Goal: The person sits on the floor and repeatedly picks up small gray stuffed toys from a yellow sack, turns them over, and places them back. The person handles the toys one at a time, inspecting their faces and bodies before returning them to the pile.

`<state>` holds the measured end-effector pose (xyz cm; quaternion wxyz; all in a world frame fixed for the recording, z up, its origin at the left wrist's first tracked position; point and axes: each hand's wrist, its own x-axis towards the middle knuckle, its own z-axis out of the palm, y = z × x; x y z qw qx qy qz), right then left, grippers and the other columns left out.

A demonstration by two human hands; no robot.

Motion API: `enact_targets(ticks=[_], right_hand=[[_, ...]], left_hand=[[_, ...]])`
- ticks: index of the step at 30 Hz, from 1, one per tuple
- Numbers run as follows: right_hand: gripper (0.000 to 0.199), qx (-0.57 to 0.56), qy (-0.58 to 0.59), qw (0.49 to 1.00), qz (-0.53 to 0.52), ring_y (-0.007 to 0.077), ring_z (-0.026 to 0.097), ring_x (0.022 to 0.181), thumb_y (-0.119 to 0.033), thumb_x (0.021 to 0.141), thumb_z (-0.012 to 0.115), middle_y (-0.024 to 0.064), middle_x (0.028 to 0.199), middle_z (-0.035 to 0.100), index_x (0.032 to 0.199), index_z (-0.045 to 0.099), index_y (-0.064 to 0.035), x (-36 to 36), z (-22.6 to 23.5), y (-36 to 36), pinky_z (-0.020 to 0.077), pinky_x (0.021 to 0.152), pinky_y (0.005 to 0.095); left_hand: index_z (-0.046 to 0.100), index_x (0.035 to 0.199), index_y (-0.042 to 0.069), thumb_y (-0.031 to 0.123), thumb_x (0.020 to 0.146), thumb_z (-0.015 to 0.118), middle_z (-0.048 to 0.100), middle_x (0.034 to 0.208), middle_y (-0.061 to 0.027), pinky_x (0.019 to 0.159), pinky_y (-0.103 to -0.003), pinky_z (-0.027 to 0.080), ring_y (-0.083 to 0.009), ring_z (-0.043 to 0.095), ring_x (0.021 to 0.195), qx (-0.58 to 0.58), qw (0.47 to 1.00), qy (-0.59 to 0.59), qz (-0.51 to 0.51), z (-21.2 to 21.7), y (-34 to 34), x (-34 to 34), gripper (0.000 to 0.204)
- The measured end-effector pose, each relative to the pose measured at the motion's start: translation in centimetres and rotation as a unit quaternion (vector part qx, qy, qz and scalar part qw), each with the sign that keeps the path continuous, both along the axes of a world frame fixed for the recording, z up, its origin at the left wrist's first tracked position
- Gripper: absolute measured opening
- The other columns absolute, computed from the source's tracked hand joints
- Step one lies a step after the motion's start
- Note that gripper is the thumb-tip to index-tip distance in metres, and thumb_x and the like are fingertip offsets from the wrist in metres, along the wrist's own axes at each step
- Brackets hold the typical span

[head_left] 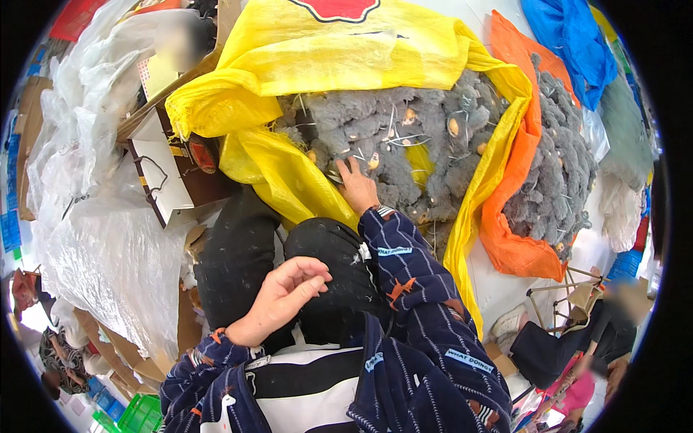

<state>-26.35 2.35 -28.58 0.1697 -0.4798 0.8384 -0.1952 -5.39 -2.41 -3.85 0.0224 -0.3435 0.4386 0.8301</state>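
Observation:
My right hand (pixel 356 185) reaches forward into an open yellow woven sack (pixel 289 173) full of grey fluffy plush pieces (pixel 404 137). Its fingers rest on the grey pile near a small metal ring; whether they grip anything is hidden. My left hand (pixel 283 296) hovers over my black-trousered knee (pixel 332 252), palm up, fingers loosely curled and holding nothing. Both arms wear dark blue striped sleeves.
An orange sack (pixel 516 245) with more grey plush (pixel 556 166) lies to the right. A blue bag (pixel 570 36) sits at the far right top. A brown paper bag (pixel 173 173) and clear plastic sheeting (pixel 108 252) are at left. Another person (pixel 577 339) sits at lower right.

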Motion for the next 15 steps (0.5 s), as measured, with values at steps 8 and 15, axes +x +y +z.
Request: enact_targets(ticks=[8,15], right_hand=[[0.042,0.085,0.033,0.996,-0.011,0.0358,0.060,0.075,-0.022,0.068,0.068,0.0157,0.097,0.051,0.104,0.049,-0.0126,-2.6,-0.2,-0.3,0.0489,0.060,0.0440],[0.024,-0.175,-0.380,0.832,-0.364,0.0144,0.050,0.051,-0.016,0.073,0.063,0.0050,0.069,0.055,0.091,0.057,-0.0024,-3.7,5.9,4.7,0.0439,0.050,0.0324]], left_hand=[[0.054,0.109,0.005,0.014,0.091,0.054,0.060,0.099,-0.0031,0.077,-0.023,0.045,-0.0086,0.056,0.087,0.010,1.000,0.012,-0.006,0.0,-0.3,0.9,0.021],[0.054,0.109,0.005,0.015,0.090,0.054,0.061,0.098,-0.0031,0.074,-0.023,0.045,-0.0097,0.057,0.086,0.017,0.998,0.052,-0.008,-1.0,0.8,1.3,0.022]])
